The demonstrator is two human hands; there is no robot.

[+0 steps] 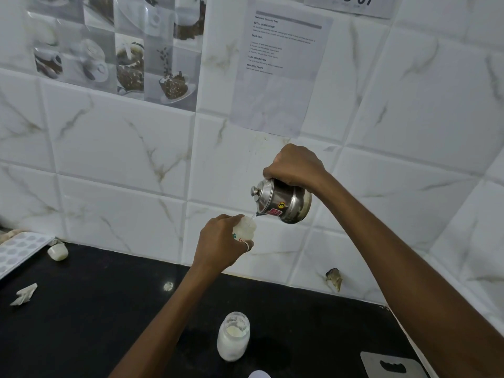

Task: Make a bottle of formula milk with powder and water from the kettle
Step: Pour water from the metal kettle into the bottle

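My right hand [296, 166] grips a small steel kettle [283, 200] from above and tips it to the left, lid on. A thin stream of water runs from its spout into the mouth of a clear baby bottle [246, 230]. My left hand [221, 242] is wrapped around that bottle and holds it up in the air, tilted toward the spout. An open jar of white powder [233, 335] stands upright on the black counter [109, 309] below my left forearm.
A white bottle cap or teat [58, 251] lies at the counter's back left beside a grey moulded tray [19, 251]. A crumpled paper scrap [24, 294] sits at the left. A grey cutting board [392, 365] is at the bottom right. Tiled wall stands close behind.
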